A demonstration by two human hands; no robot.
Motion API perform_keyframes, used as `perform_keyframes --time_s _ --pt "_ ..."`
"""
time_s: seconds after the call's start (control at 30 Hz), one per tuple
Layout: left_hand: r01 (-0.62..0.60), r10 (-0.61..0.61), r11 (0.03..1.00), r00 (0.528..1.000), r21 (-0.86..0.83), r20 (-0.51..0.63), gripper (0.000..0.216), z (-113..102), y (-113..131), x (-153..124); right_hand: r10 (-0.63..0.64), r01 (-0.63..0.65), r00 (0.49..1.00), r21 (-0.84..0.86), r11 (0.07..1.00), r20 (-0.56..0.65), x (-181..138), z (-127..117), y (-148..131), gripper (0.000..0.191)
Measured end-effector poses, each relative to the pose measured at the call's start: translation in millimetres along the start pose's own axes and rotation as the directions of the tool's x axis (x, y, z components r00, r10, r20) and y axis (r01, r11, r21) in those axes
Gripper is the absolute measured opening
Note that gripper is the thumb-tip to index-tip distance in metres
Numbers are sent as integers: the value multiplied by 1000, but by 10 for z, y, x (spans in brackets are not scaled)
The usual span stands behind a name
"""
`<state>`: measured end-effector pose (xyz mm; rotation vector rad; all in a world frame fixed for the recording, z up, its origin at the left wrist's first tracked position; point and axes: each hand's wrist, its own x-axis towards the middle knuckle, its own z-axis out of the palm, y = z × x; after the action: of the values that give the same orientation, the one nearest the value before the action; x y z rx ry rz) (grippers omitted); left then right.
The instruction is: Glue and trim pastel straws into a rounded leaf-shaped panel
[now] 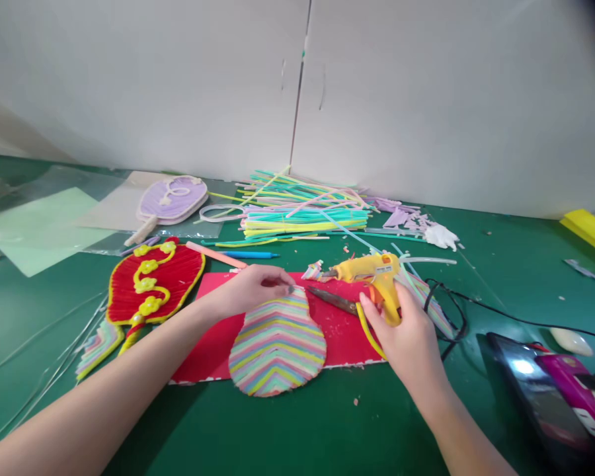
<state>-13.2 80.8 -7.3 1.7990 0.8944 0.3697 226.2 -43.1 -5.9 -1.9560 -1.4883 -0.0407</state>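
Observation:
A gourd-shaped piece (277, 344) covered in pastel chevron stripes lies over the front edge of a red sheet (205, 360). My left hand (258, 287) pinches its narrow top edge. In my right hand (404, 330) is the handle of a yellow glue gun (369, 268), thumb on one side and fingers on the other, nozzle pointing left. Scissors (332, 299) with dark blades and a yellow handle lie just under the gun, close to my right thumb. A small striped scrap (312, 270) sits by the nozzle.
Pipe cleaners (302, 218) are heaped at the back, beside lilac scraps (401, 218). A red fan (129, 287) with yellow flowers and a purple fan (173, 198) lie left. A black cable (506, 316), phone (530, 390) and magenta power strip (570, 383) occupy the right.

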Motion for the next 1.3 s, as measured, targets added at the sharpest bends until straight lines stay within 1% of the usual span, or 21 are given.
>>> perform_keyframes --time_s 0.13,0.27,0.47,0.67,0.73,0.8,0.87,0.93,1.03,1.13,1.3 --pt "29 -28 996 1000 -85 9 31 -1 -37 18 -84 81 996 -72 994 -40 -89 107 15 46" --pt "49 -49 993 999 -110 11 31 -11 -11 14 -106 105 994 -132 986 -1 -130 147 -2 48" --pt "18 -20 999 999 -45 -38 31 26 49 -14 -140 139 990 -141 980 -1 -134 138 -11 44" --pt "31 -31 1000 998 5 -59 25 61 125 -34 -147 142 989 -168 975 -17 -79 80 69 49" --pt "32 -29 999 996 37 -88 23 70 123 -36 -143 139 990 -155 978 -17 -63 62 88 50" --pt "8 1 998 992 69 -129 21 79 108 -35 -139 134 990 -151 979 -17 -60 55 93 50" --pt "-14 28 996 988 90 -153 19 83 95 -37 -124 120 992 -162 979 -14 -71 58 89 50" --pt "-12 27 995 988 95 -154 19 84 97 -40 -88 87 996 -179 980 2 -89 66 83 50" --pt "18 -3 995 989 95 -151 19 86 118 -45 -11 17 999 -192 981 34 -107 68 76 51" --pt "52 -37 995 984 84 -177 18 101 123 -43 62 -49 996 -200 979 58 -107 58 60 52" --pt "109 -103 994 973 17 -207 20 152 85 -41 115 -100 991 -188 977 71 -106 56 12 50"
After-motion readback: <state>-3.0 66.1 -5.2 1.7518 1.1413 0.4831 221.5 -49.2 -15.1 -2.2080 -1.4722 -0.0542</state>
